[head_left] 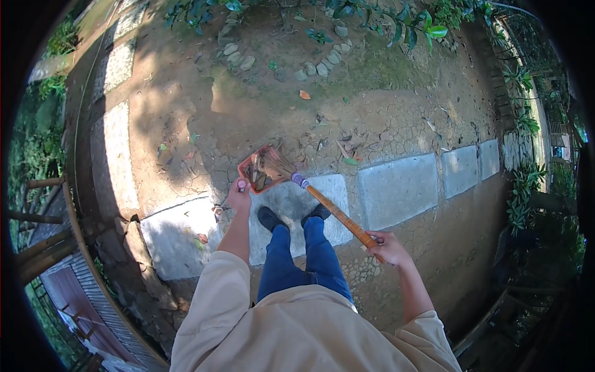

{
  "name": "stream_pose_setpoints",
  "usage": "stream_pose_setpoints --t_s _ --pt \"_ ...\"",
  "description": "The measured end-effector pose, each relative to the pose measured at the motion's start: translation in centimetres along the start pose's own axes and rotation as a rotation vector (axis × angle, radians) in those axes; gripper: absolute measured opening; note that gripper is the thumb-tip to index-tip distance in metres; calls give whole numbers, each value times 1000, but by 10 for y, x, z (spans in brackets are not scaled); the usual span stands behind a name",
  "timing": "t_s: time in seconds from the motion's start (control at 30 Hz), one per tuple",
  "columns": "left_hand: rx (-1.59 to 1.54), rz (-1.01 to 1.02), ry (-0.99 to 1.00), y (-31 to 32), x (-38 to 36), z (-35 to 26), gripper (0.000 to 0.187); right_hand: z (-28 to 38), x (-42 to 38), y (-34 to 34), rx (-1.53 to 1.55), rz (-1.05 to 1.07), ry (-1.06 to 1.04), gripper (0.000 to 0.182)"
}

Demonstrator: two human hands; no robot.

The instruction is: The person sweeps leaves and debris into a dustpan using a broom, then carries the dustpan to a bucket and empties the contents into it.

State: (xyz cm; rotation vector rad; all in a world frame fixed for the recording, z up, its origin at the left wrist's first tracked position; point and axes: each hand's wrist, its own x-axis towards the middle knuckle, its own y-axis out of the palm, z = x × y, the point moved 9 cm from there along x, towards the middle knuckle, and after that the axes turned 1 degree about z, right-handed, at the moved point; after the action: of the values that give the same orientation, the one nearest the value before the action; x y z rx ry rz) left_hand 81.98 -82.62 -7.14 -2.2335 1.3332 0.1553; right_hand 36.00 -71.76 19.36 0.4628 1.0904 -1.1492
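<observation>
My left hand [238, 194] is closed at the near left corner of an orange-red dustpan [268, 187], which has dry leaves [259, 175] in it. My right hand [389, 249] wraps round the end of a stick broom [338, 214] with a brown handle and a purple binding. The broom slants up to the left, and its thin bristles [277, 162] spread over the right side of the dustpan. Both sit just beyond my feet, at the far edge of a concrete slab [291, 239].
More concrete slabs [398, 189] run left and right in a row. Bare cracked soil [235, 118] lies ahead, with scattered leaves [304, 95] and a ring of stones [322, 69] under a leafy plant [412, 28]. A wooden railing [43, 248] stands at the left.
</observation>
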Motion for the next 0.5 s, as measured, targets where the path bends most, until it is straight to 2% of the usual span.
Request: stream_pose_setpoints --t_s 0.1,0.5 --pt "-85 26 16 1 4 8 39 4 -21 6 22 14 -1 69" --pt "-47 17 41 -7 9 6 36 30 -39 -15 -81 -55 -65 70"
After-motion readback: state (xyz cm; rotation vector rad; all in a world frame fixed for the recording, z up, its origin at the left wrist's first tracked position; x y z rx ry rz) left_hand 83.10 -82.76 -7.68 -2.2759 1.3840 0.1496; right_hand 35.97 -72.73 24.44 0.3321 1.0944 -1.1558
